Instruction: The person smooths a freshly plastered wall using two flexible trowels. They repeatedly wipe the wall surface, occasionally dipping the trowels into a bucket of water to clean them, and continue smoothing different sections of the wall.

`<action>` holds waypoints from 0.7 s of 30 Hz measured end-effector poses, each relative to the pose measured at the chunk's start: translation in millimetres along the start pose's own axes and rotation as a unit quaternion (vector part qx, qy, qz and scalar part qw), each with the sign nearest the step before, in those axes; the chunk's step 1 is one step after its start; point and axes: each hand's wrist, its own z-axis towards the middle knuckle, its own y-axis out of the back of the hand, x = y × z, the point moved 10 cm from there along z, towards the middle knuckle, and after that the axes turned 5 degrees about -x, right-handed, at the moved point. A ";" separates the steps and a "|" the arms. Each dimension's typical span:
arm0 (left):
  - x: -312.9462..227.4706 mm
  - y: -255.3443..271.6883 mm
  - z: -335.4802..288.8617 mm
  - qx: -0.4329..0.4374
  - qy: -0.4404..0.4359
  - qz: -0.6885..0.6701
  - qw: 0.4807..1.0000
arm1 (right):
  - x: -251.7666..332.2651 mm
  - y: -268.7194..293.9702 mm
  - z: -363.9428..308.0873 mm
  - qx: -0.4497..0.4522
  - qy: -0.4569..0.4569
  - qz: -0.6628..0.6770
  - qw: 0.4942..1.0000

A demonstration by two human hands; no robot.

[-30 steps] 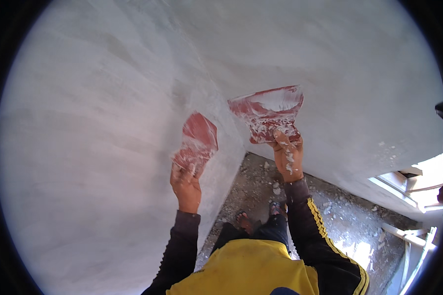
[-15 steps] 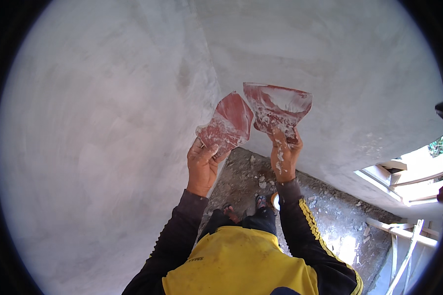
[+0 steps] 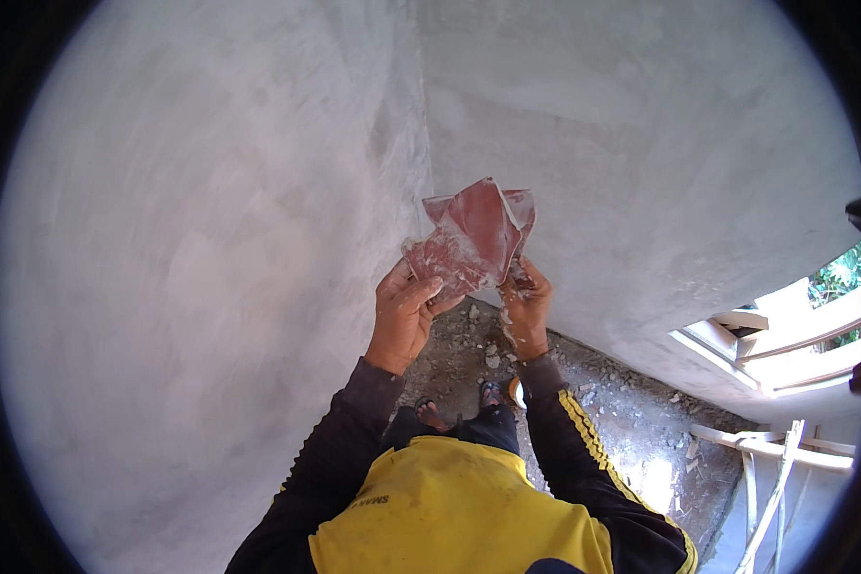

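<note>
My left hand (image 3: 402,314) is closed on the narrow end of a red putty scraper (image 3: 483,228), its flared blade pointing up and streaked with pale plaster. A second red putty scraper (image 3: 520,203) is in my closed right hand (image 3: 527,311). It sits behind the first, so only its upper corners and a bit near my right fingers show. The two blades overlap and look to be in contact. White plaster is smeared on my right fingers and wrist.
Plastered grey walls (image 3: 191,249) meet in a corner ahead. Rubble lies on the rough floor (image 3: 584,402). A round container (image 3: 518,392) stands beside my right foot. To the right are a window opening (image 3: 784,335) and wooden poles (image 3: 775,488).
The scrapers have come together. My right hand has moved left and slightly down, bringing its scraper behind the left one, which has shifted a little right.
</note>
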 end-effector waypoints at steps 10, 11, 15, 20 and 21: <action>-21.6 40.9 32.7 -0.077 -0.177 0.030 0.981 | -64.6 108.4 -32.2 -0.106 -0.081 -0.243 0.961; -28.1 43.0 39.7 -0.101 -0.222 0.087 0.966 | -60.6 124.8 -40.7 -0.117 -0.053 -0.242 0.962; -36.5 38.3 76.9 -0.177 -0.351 0.294 0.871 | -58.7 194.0 -78.7 -0.157 -0.063 -0.366 0.915; -28.5 38.8 127.5 -0.290 -0.398 0.404 0.771 | -67.7 263.6 -116.5 -0.194 -0.078 -0.328 0.921; -30.8 33.4 132.7 -0.309 -0.430 0.411 0.742 | -69.2 279.8 -122.6 -0.219 -0.088 -0.331 0.914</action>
